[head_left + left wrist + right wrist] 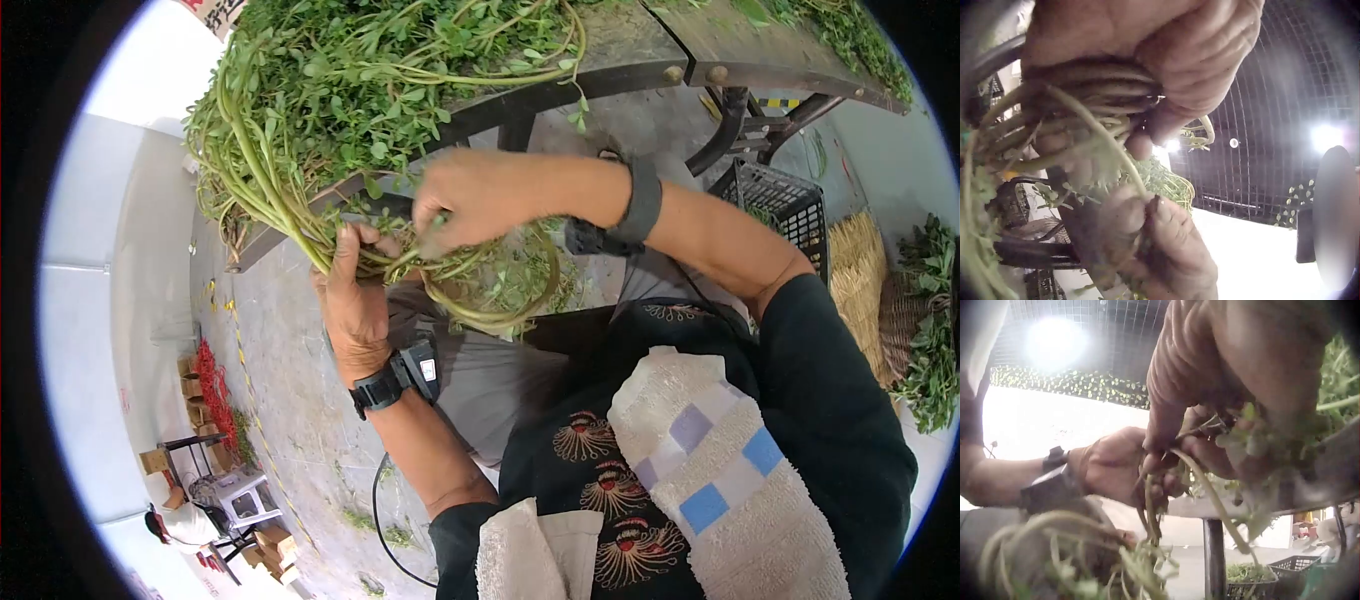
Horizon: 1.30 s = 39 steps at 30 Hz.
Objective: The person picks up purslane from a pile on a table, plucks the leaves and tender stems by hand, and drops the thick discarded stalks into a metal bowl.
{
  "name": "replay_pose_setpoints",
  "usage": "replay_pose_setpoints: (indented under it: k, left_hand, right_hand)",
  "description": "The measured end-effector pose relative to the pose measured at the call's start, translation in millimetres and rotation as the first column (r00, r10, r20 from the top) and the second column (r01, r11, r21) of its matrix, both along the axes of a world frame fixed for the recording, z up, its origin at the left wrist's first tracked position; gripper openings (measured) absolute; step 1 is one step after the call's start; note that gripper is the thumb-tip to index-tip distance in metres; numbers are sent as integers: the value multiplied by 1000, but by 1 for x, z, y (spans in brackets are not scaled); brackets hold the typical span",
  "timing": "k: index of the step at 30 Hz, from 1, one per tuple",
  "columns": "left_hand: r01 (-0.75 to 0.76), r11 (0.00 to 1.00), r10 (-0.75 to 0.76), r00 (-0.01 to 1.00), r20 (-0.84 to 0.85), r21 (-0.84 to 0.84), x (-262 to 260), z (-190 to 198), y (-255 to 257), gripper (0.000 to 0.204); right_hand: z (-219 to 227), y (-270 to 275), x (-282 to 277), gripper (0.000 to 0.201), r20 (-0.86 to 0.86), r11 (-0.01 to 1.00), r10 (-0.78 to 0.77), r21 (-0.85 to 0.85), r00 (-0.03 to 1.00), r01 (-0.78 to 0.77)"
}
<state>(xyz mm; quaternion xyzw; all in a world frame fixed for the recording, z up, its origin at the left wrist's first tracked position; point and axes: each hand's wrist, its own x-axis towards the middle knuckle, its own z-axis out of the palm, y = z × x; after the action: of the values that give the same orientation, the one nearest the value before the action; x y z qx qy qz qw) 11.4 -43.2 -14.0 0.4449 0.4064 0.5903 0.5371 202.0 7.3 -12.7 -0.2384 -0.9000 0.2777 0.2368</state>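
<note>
You see the heap of greens (380,80) on the table (610,60) at upper centre, the crate (785,205) right of it, and the towel (720,480) lower right.

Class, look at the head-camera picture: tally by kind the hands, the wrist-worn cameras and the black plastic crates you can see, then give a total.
Hands: 2, left hand and right hand, both on the stems
Wrist cameras: 2, left and right
Black crates: 1
Total: 5

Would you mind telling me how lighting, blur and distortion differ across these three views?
Head view: even daylight, fisheye curvature, dark round vignette. Left wrist view: left hand close and soft, bright lamp glare at right. Right wrist view: backlit, glare top left, green stems blurred.
</note>
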Motion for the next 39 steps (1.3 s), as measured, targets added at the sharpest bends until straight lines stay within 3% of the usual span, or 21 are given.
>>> replay_pose_setpoints:
  k: [2,4,5,7,11,14,16,17,19,20,21,22,23,25,28,32,35,39]
  left_hand:
    - [-82,995,90,982,-166,59,6,2,-2,20]
    - [-81,997,82,971,-225,16,8,5,-3,20]
    - [-91,996,81,957,-280,-23,8,5,-4,21]
    - [-54,998,49,971,-234,-13,-1,0,-2,22]
    - [11,999,-5,986,-166,35,-13,-7,1,24]
    - [58,998,-53,989,-139,31,-11,-3,-2,26]
    - [73,997,-69,986,-154,21,-9,1,-6,28]
    - [83,996,-81,994,-79,22,-9,2,-9,30]
    - [103,994,-103,995,-8,24,-14,6,-16,31]
    - [202,977,-205,977,54,67,-21,9,-19,31]
    - [289,951,-302,946,116,112,-27,9,-21,31]
    - [287,952,-298,947,123,103,-31,9,-21,31]
    - [400,904,-424,884,195,151,-36,10,-20,31]
    - [533,812,-582,774,251,239,-45,11,-19,30]
    - [502,824,-562,785,262,264,-47,8,-20,32]
    - [502,826,-559,787,260,256,-45,7,-18,35]
    - [496,837,-543,808,231,232,-42,8,-18,35]
    - [518,823,-565,792,232,234,-39,8,-16,36]
  right_hand:
    - [24,0,-5,25,41,996,-65,64,997,63]
    - [46,-1,-7,28,250,993,-30,-104,968,58]
    - [45,1,-9,28,251,992,-36,-106,967,65]
    - [39,5,-12,28,224,989,-48,146,973,15]
    - [25,15,-12,28,157,995,87,25,984,-92]
    - [26,8,-10,29,57,988,59,138,997,-66]
    - [28,-7,-12,30,161,944,-262,246,951,219]
    - [24,-4,-9,30,158,945,-265,240,951,223]
    - [15,9,2,30,145,833,-532,266,834,485]
    - [14,14,12,30,144,830,-537,269,831,489]
    - [10,17,26,31,75,898,-440,32,895,439]
    - [6,13,38,32,-19,916,-353,-209,936,341]
    - [1,6,47,32,-16,914,-353,-218,936,341]
    - [-5,-5,62,33,-192,790,-361,-583,913,190]
    - [-12,-17,71,31,-233,764,-448,-601,863,234]
    - [-13,-23,81,30,-184,732,-429,-645,884,221]
    - [-24,-21,84,29,-128,775,-414,-569,901,276]
    - [-27,-21,87,27,-204,748,-405,-634,891,195]
